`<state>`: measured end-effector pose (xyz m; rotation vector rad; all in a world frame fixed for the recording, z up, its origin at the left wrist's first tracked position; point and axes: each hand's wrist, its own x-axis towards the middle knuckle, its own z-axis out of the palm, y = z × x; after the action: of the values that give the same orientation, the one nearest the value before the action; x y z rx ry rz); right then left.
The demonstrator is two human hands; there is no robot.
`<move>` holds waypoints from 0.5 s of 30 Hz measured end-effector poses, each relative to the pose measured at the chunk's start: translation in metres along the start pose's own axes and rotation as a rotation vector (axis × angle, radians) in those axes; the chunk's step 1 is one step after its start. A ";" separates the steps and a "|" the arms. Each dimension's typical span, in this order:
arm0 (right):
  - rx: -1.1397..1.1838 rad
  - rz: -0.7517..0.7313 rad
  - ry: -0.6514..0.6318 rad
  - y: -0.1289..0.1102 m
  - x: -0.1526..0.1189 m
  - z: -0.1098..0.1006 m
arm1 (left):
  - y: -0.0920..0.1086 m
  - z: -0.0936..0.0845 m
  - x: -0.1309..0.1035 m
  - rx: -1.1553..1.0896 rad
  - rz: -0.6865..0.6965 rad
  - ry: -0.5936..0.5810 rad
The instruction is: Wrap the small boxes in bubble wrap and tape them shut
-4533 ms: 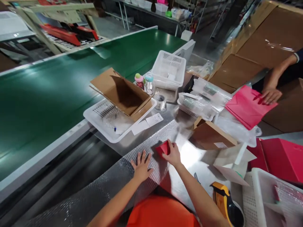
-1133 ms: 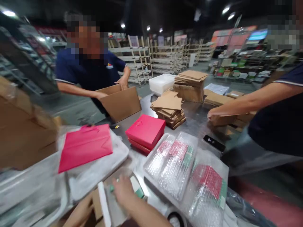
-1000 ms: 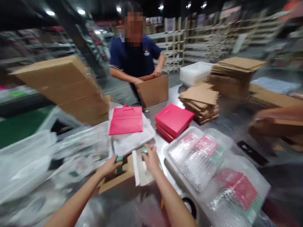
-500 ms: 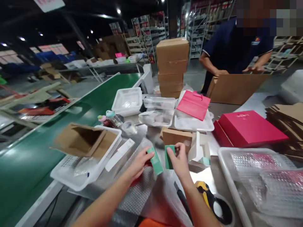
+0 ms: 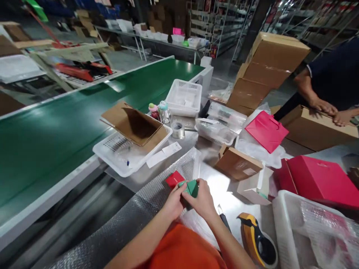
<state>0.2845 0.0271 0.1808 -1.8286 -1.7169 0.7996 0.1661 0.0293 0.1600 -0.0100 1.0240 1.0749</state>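
Small green card boxes (image 5: 192, 187) meet between the two hands, low over the near part of the metal counter (image 5: 207, 175). The left hand (image 5: 174, 203) has its grip clamped on the left one, and the right hand (image 5: 203, 197) pinches the other between thumb and fingers; holding them from opposite sides probably steadies them edge to edge. Just beyond the left hand is a small red box (image 5: 174, 179); whether it touches the green boxes cannot be told. Beneath runs a sheet of clear bubble wrap (image 5: 140, 201), spread flat towards the near left, which seems to keep the small boxes off bare metal. To the right, a black-handled cutter (image 5: 223, 219) and a yellow and black tape dispenser (image 5: 248, 226) lie beside the right forearm, likely placed there for easy reach. Farther right, an open white box (image 5: 253, 189) leans near a brown cardboard box (image 5: 238, 163). On the far left, an open brown carton (image 5: 131, 120) rests tilted on a white plastic basket (image 5: 122, 171), its position perhaps leaving the middle free for handling. On the far right, another person's hands (image 5: 322, 106) rest on a large brown carton (image 5: 314, 129).
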 end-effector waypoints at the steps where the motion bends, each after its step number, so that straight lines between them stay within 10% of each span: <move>1: -0.070 0.001 -0.047 -0.005 -0.003 0.002 | 0.000 -0.005 0.001 -0.005 -0.009 0.017; 15: -0.207 0.180 -0.273 -0.028 -0.034 0.062 | -0.003 -0.055 -0.024 0.274 0.027 0.227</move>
<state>0.2192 -0.0065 0.1596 -2.1170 -1.8810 1.0172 0.1289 -0.0153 0.1439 0.1062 1.3737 0.9645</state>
